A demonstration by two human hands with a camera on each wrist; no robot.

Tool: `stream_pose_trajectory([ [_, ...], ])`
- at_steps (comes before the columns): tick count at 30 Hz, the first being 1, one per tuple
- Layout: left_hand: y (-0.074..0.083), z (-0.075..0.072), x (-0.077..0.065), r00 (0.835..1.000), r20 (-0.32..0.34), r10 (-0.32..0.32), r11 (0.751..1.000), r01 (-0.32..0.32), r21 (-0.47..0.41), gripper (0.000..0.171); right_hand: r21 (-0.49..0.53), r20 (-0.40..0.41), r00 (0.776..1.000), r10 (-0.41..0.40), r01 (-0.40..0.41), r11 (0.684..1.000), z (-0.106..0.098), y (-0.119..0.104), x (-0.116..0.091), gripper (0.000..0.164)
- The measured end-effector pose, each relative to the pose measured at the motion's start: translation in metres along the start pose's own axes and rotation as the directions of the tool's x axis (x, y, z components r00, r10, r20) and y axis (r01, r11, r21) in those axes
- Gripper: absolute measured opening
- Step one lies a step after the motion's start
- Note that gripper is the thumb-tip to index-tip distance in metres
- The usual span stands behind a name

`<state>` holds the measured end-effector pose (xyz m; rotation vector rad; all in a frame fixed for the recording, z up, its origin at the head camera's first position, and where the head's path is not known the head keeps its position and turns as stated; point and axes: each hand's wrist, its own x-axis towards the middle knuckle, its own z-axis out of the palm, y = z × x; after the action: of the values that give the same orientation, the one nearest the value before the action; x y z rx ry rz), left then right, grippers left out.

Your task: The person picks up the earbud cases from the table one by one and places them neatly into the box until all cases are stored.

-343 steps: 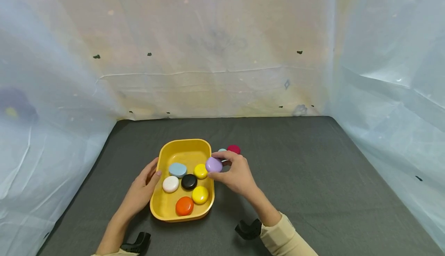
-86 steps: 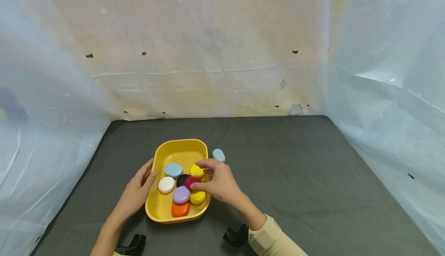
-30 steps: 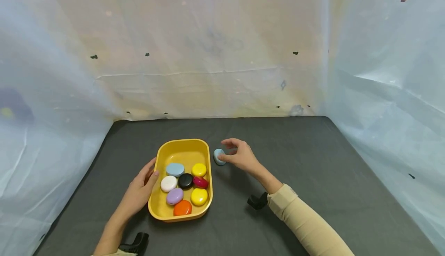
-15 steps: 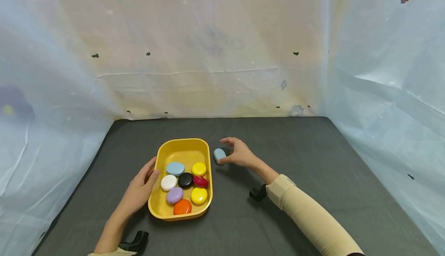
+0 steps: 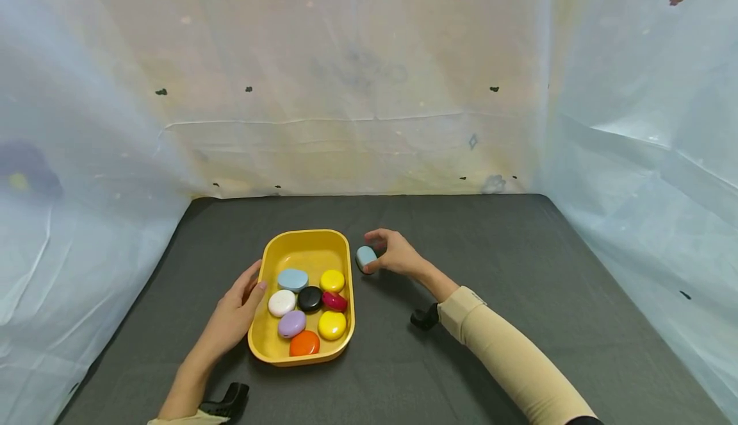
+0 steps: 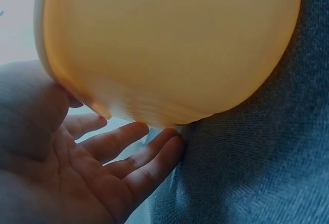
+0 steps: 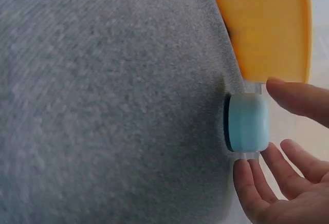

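Note:
A yellow tray (image 5: 308, 239) holds several glossy, pebble-shaped pieces: light blue (image 5: 293, 279), white (image 5: 282, 303), black (image 5: 310, 299), purple (image 5: 291, 324), orange (image 5: 304, 343), dark red (image 5: 334, 301) and two yellow (image 5: 332, 325). My left hand (image 5: 233, 313) rests along the tray's left side, thumb at the rim; its fingers lie loosely by the outer wall in the left wrist view. Just right of the tray, a second light blue piece (image 7: 249, 122) with a dark underside lies on the cloth. My right hand (image 5: 398, 257) spans this piece with thumb and fingers apart; small gaps show in the right wrist view.
Dark grey cloth (image 5: 490, 271) covers the table. Pale patterned sheeting (image 5: 369, 79) hangs behind it and along both sides. Black wrist mounts (image 5: 425, 317) sit below both wrists, close to the cloth.
The purple and dark red pieces have gone into the tray from my right hand. That hand has since moved right to the light blue piece, barely shifting in the last second.

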<state>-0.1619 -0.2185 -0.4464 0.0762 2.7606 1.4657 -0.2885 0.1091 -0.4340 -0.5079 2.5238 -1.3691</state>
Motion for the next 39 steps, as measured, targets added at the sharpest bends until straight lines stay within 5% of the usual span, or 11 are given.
stream_pose_trajectory([
  [9, 0.0, 0.001, -0.001, 1.0, -0.003, -0.01, 1.0, 0.01, 0.007, 0.063, 0.059, -0.016, 1.0, 0.02, -0.019, 0.998, 0.005, 0.005, 0.002, 0.068],
  [19, 0.005, 0.0, -0.002, 1.0, -0.002, -0.011, 1.0, 0.011, 0.004, 0.063, 0.006, -0.015, 0.999, 0.029, -0.028, 1.0, 0.006, 0.006, 0.004, 0.068],
  [39, 0.007, -0.001, -0.004, 1.0, 0.004, -0.016, 1.0, 0.016, -0.005, 0.063, 0.006, -0.154, 0.985, 0.075, -0.075, 0.997, 0.0, -0.003, -0.006, 0.065],
])
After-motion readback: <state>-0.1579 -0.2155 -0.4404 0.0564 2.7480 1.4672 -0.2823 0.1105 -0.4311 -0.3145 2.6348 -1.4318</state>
